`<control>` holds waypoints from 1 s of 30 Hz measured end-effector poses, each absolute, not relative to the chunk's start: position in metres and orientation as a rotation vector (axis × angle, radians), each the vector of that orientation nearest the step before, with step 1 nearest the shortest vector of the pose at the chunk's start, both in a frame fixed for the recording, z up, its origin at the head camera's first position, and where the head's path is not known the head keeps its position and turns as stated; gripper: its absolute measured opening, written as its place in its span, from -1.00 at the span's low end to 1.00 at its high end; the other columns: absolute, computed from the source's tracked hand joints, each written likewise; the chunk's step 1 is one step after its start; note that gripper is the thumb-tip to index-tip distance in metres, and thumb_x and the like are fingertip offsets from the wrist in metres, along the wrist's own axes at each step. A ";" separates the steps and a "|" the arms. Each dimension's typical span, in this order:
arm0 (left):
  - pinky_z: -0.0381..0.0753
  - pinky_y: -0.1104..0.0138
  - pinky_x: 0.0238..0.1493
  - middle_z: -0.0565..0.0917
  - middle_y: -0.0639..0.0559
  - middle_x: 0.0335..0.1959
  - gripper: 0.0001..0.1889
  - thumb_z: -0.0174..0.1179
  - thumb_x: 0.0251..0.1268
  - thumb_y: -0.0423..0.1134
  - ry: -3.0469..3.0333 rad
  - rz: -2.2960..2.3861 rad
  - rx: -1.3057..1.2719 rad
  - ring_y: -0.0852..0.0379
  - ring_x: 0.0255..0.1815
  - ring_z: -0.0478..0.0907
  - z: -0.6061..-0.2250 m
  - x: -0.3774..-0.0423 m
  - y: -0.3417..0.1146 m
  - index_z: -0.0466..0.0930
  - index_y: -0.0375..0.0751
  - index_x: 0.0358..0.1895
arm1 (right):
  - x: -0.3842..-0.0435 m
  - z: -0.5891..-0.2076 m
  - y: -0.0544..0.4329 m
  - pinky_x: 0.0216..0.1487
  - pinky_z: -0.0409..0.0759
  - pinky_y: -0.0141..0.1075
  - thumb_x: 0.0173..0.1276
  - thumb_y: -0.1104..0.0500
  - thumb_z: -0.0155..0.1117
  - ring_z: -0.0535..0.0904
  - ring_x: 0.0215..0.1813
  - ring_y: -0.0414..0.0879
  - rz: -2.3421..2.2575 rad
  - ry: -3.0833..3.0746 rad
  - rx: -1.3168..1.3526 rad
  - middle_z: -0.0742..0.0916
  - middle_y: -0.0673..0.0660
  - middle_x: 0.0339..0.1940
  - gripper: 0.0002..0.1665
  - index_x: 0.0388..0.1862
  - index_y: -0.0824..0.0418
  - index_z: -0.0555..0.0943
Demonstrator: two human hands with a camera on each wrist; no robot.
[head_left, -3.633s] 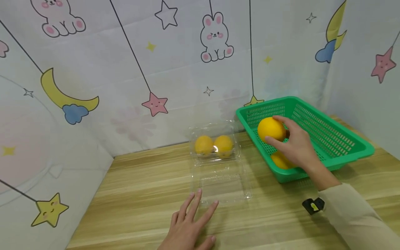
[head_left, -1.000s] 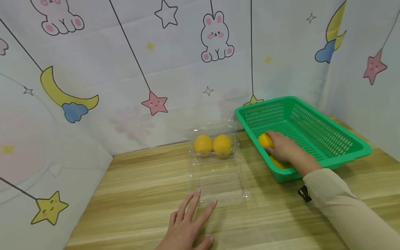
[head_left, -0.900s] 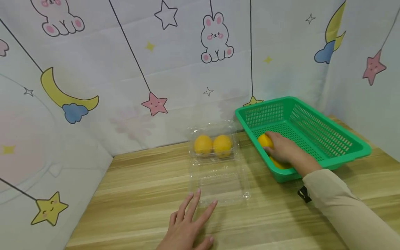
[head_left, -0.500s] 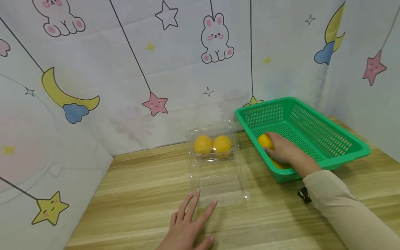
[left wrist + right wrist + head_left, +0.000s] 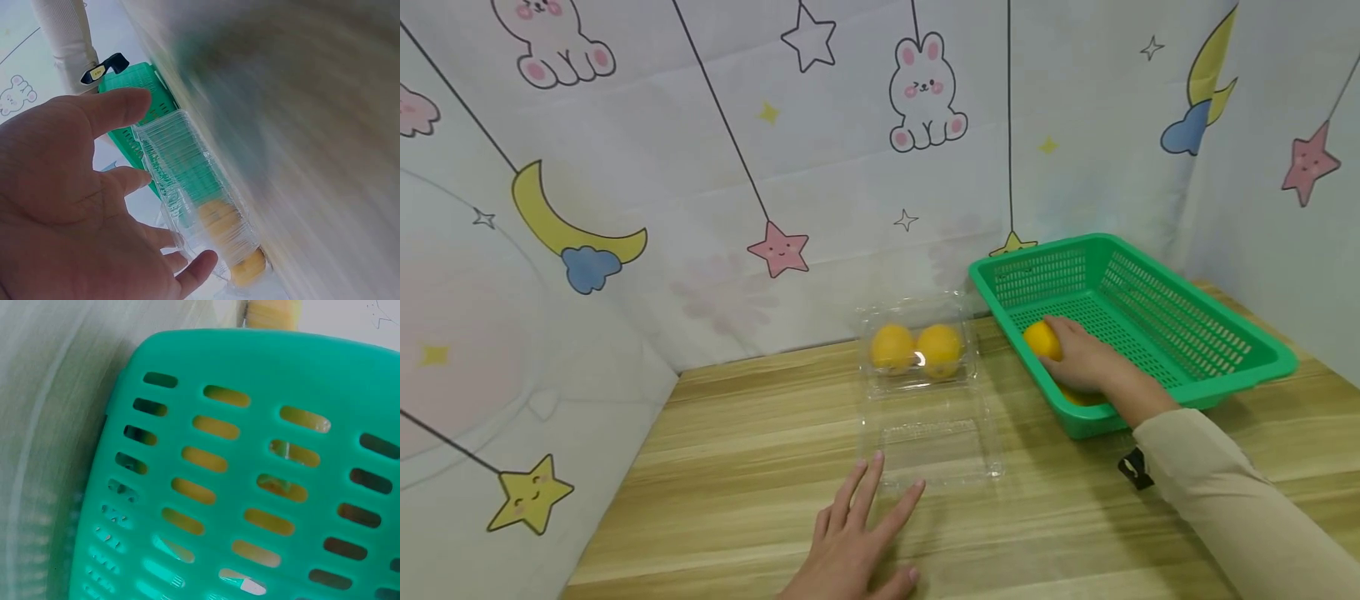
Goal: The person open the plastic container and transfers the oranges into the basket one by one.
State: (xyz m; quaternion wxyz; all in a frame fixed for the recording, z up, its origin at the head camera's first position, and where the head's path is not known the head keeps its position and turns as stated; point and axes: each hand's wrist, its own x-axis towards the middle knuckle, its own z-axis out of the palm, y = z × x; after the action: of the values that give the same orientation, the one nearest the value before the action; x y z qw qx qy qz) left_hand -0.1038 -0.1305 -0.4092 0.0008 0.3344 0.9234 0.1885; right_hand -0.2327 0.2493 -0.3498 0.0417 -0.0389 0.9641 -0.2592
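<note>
My right hand [image 5: 1086,358] reaches down into a green basket [image 5: 1195,287] and holds an orange [image 5: 1041,340] against the basket's left side, fingers over its top. A second orange [image 5: 1078,397] lies under that hand, mostly covered. Left of the basket, a clear plastic clamshell box [image 5: 925,454] lies unfolded. Two oranges sit side by side in its far half, a left one [image 5: 892,347] and a right one [image 5: 939,350]. My left hand [image 5: 850,542] has its fingers spread at the near edge of the box; whether they touch it is unclear. The right wrist view shows mainly the basket's slotted wall [image 5: 206,444].
The wooden table [image 5: 737,467] meets a white printed cloth [image 5: 835,167] at the back, with more cloth on both sides. A small black clip-like piece [image 5: 1135,469] shows under the right sleeve [image 5: 1232,500].
Earliest, my right hand held an orange higher, near the basket's rim; it then went down into the basket. Over the last second both hands stay nearly still.
</note>
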 end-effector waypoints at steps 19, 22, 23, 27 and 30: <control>0.38 -0.42 0.23 -0.09 -0.29 0.76 -0.18 0.20 0.47 0.26 2.886 0.578 1.024 -0.39 0.71 -0.07 -0.410 -0.106 -0.129 0.10 0.39 0.72 | -0.233 -0.349 0.249 0.08 0.57 0.31 0.66 0.10 0.08 0.52 0.15 0.50 -0.795 2.940 -0.055 0.35 0.74 0.36 -0.11 0.69 0.44 -0.09; 0.38 -0.42 0.23 -0.09 -0.28 0.76 -0.18 0.19 0.47 0.27 2.882 0.575 1.017 -0.38 0.71 -0.06 -0.410 -0.106 -0.129 0.09 0.40 0.72 | -0.233 -0.349 0.250 0.01 0.60 0.26 0.67 0.09 0.08 0.54 0.09 0.44 -0.790 2.951 -0.058 0.40 0.70 0.32 -0.15 0.68 0.42 -0.02; 0.37 -0.42 0.23 -0.09 -0.28 0.76 -0.18 0.19 0.47 0.27 2.879 0.574 1.014 -0.38 0.71 -0.07 -0.410 -0.106 -0.129 0.09 0.40 0.72 | -0.233 -0.349 0.250 -0.02 0.60 0.24 0.67 0.09 0.08 0.54 0.07 0.42 -0.790 2.954 -0.061 0.41 0.69 0.30 -0.17 0.68 0.42 0.00; 0.36 -0.43 0.24 -0.10 -0.27 0.77 -0.19 0.17 0.48 0.29 2.872 0.578 1.000 -0.37 0.71 -0.07 -0.409 -0.107 -0.128 0.08 0.41 0.72 | -0.234 -0.348 0.251 -0.08 0.60 0.17 0.68 0.07 0.07 0.54 0.02 0.36 -0.779 2.962 -0.077 0.45 0.67 0.27 -0.18 0.68 0.43 0.02; 0.36 -0.42 0.24 -0.10 -0.25 0.77 -0.19 0.17 0.47 0.30 2.873 0.579 0.993 -0.37 0.71 -0.07 -0.410 -0.106 -0.128 0.08 0.41 0.72 | -0.234 -0.348 0.253 -0.12 0.59 0.12 0.69 0.07 0.06 0.54 -0.03 0.32 -0.773 2.960 -0.094 0.49 0.66 0.23 -0.18 0.67 0.44 0.02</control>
State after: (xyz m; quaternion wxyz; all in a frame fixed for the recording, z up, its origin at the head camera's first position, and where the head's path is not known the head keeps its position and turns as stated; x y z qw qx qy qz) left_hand -0.1062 -0.1284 -0.4101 0.0234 0.3208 0.9282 0.1871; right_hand -0.2339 0.2525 -0.3484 0.0403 -0.0308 0.9663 -0.2525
